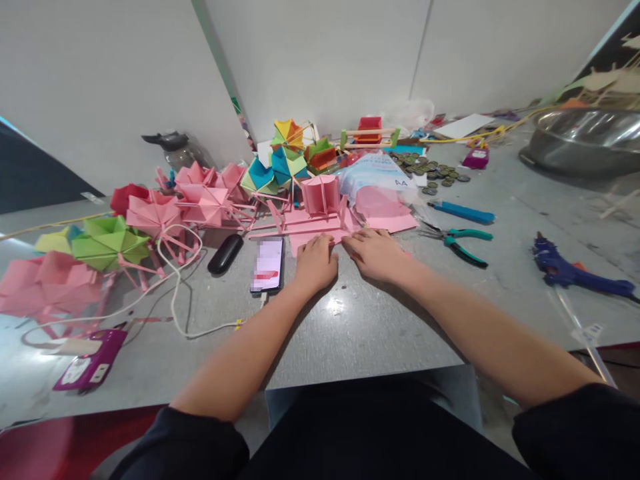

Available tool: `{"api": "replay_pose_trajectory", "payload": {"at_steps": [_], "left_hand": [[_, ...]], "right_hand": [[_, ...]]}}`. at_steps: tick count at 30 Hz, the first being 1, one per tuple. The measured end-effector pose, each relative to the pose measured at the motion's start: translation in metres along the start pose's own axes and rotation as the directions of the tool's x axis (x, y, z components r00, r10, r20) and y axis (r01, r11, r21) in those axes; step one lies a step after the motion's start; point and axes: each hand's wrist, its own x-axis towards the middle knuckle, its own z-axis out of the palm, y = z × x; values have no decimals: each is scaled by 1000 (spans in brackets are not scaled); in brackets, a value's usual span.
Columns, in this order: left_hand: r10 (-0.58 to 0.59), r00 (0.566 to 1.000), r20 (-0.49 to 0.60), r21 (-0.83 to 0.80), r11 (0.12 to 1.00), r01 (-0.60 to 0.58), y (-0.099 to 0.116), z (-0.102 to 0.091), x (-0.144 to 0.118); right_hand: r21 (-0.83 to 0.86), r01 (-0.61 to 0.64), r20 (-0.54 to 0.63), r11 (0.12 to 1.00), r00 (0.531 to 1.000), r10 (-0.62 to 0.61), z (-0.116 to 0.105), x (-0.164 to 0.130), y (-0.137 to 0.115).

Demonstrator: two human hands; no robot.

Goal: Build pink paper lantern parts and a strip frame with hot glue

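My left hand (315, 261) and my right hand (376, 252) rest side by side on the grey table (360, 327), both pressing down on a pink paper sheet (320, 237) that lies flat under the fingers. Just behind the sheet stands a small folded pink paper piece (320, 195). A phone (269, 265) with a lit screen lies directly left of my left hand. More pink sheets (384, 208) lie behind my right hand.
Pink paper wheels (200, 200), green ones (107, 243) and multicoloured ones (283, 163) crowd the left and back. A white cable (175, 293), black case (225, 253), pliers (463, 243), blue cutter (463, 212), glue gun (575, 273), coins (430, 172) and steel bowl (585, 140) surround.
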Motion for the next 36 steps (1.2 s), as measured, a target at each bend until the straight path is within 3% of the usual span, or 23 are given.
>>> {"api": "replay_pose_trajectory", "payload": {"at_steps": [11, 18, 21, 32, 36], "left_hand": [[14, 999, 42, 81, 997, -18, 1, -2, -3], [-32, 999, 16, 131, 991, 30, 6, -3, -5], [-45, 999, 13, 150, 988, 42, 6, -4, -5], [-54, 998, 9, 124, 991, 53, 2, -2, -1], [-48, 999, 1, 110, 993, 47, 0, -1, -1]], "right_hand": [[45, -41, -10, 998, 999, 42, 2, 3, 7], [12, -176, -38, 984, 984, 177, -7, -1, 9], [31, -178, -39, 984, 983, 179, -5, -3, 9], [357, -187, -119, 915, 963, 243, 17, 12, 25], [405, -176, -129, 897, 960, 247, 21, 14, 28]]}}
